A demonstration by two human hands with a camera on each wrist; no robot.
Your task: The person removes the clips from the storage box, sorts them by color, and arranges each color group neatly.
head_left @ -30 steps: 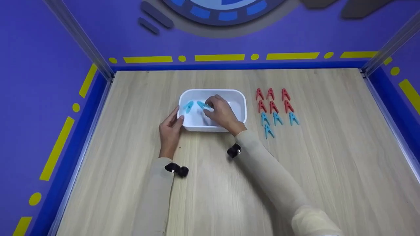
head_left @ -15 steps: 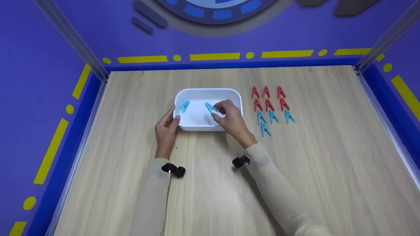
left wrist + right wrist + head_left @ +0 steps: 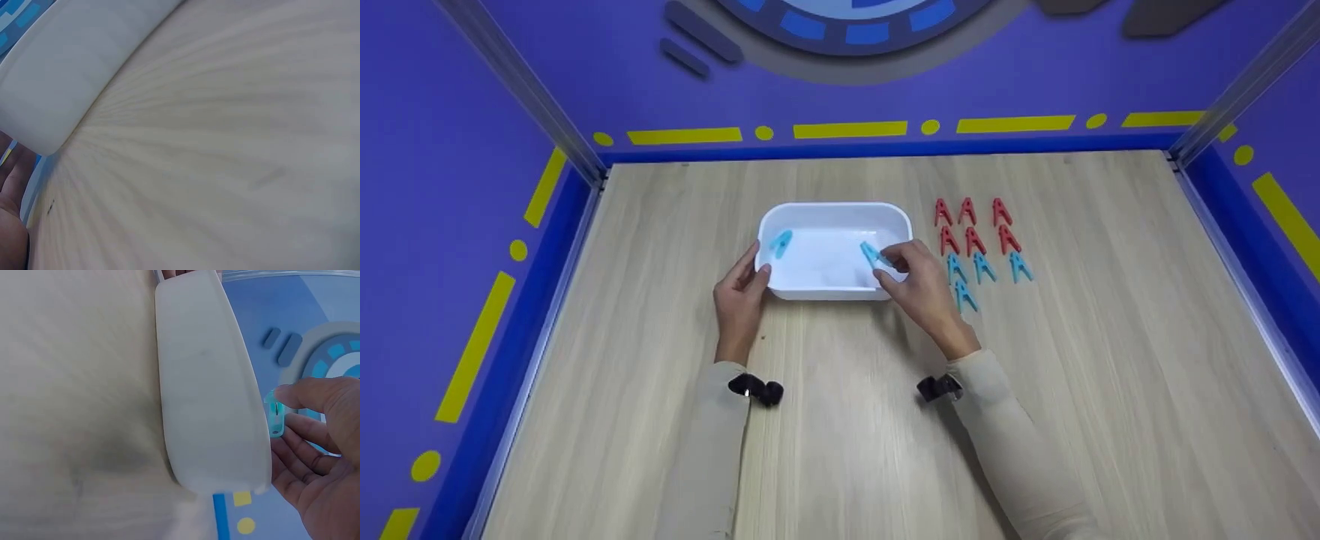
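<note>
In the head view my left hand [image 3: 740, 301] holds the near left corner of a white plastic box [image 3: 832, 294], thumb at the rim and fingers along the outer wall. My right hand [image 3: 922, 289] pinches a light blue clothespin [image 3: 871, 253] between thumb and fingers, above the box's right end. The right wrist view shows this clothespin [image 3: 275, 417] beside the box's rim. A second blue clothespin [image 3: 781, 244] lies inside the box at the left. Right of the box, red clothespins [image 3: 975, 240] and blue clothespins [image 3: 984, 267] lie in rows on the table.
The pale wooden table [image 3: 825, 420] is bounded at the back and sides by blue-purple panels [image 3: 720, 97] with yellow marks. The right forearm passes close to the nearest blue clothespin [image 3: 966, 295] in the rows.
My right hand has moved rightward and slightly nearer with the blue clothespin, from the middle of the box to its right end. My left hand stays at the box's left side.
</note>
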